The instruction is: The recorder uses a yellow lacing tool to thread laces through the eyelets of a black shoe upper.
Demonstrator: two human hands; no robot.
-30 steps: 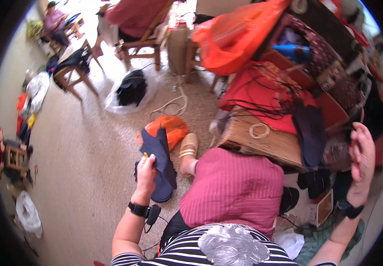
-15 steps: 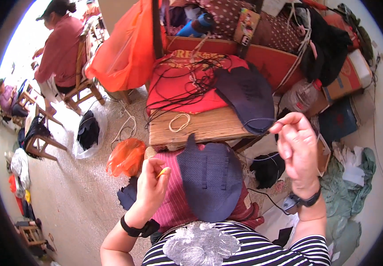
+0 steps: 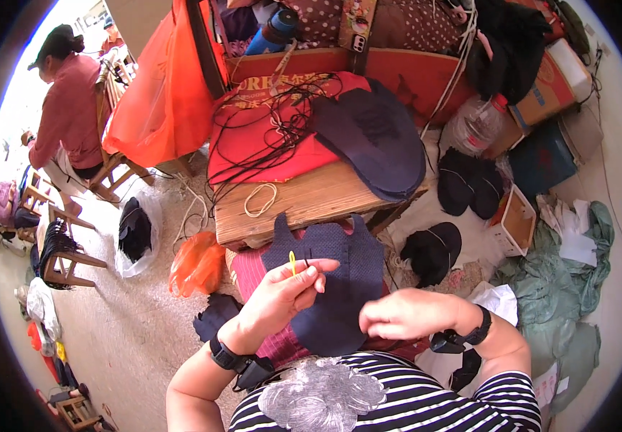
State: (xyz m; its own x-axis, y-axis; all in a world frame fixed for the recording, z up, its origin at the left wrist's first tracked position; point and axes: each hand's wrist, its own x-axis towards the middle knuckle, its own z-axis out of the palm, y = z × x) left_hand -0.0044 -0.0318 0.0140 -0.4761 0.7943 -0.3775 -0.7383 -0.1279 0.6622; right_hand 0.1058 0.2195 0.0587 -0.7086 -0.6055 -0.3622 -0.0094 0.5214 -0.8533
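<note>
My left hand (image 3: 278, 297) is raised over my lap, pinching a small, thin yellow tool (image 3: 293, 263) that sticks up between thumb and fingers. My right hand (image 3: 415, 314) hovers to its right, fingers curled in; what they hold, if anything, cannot be made out. Below both hands a navy textured fabric piece (image 3: 329, 335) lies across my lap, with two prongs pointing toward the bench and slits near its middle. The hands partly cover it. On the wooden bench (image 3: 311, 207) rests a stack of rounded navy fabric pieces (image 3: 383, 147), beside tangled black cords (image 3: 271, 137).
A red printed bag (image 3: 242, 162) and a cream loop of cord (image 3: 260, 200) lie on the bench. Black bundles (image 3: 433, 252) and a white basket (image 3: 514, 223) stand on the floor to the right. An orange bag (image 3: 197, 263) sits left. A person (image 3: 73, 108) sits far left.
My right hand has come down from the bench's right edge to my lap, near the left hand. The left hand has moved right, over the fabric piece. The view has shifted slightly.
</note>
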